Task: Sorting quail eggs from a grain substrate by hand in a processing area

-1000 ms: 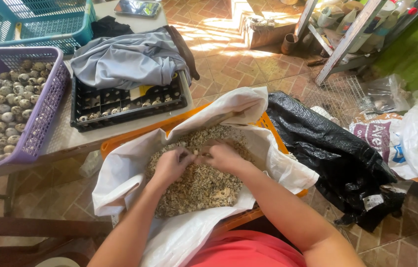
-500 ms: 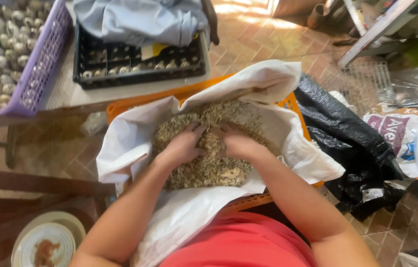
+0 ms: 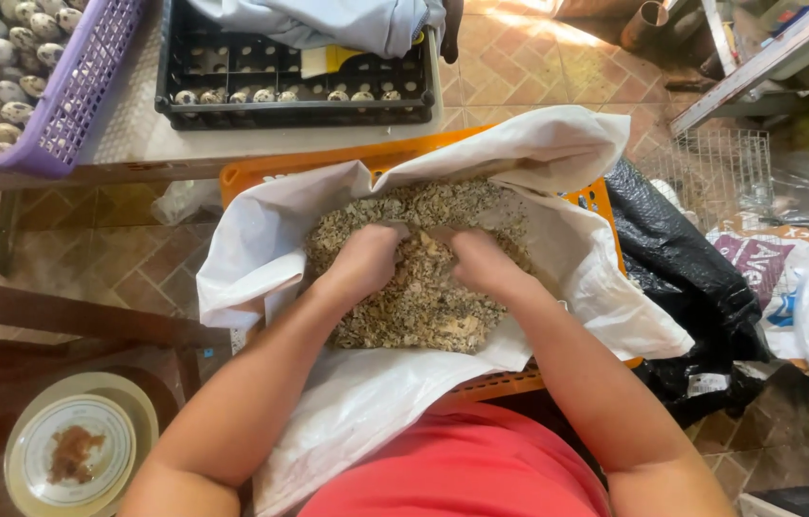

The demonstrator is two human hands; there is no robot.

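Nearest to us is the red shirt [image 3: 466, 469], and from it our two bare arms go forward into a white woven plastic sack [image 3: 576, 153] that lines an orange plastic crate [image 3: 261, 172]. Inside the sack lies a heap of speckled, crushed shell bits [image 3: 414, 297] — grey, brown and pale — and its long axis runs away from us, from our body toward the table. Our left hand [image 3: 361, 260] and our right hand [image 3: 481, 258] lie side by side on the middle of the heap, fingers bent down and partly buried, so we cannot tell if they grip anything; both are equally near to the material, which spreads in front of and under them. The folded sack edges rise on the left and right and leave open room mostly forward. A crumpled black plastic bag [image 3: 682, 268] lies just beside the crate on the right; a round pale dish with brown crumbs [image 3: 74, 450] sits low on the left. Farther away, on the table [image 3: 232, 144], stand a black compartment tray with small spotted eggs [image 3: 294, 86] and a purple basket of eggs [image 3: 79, 96].
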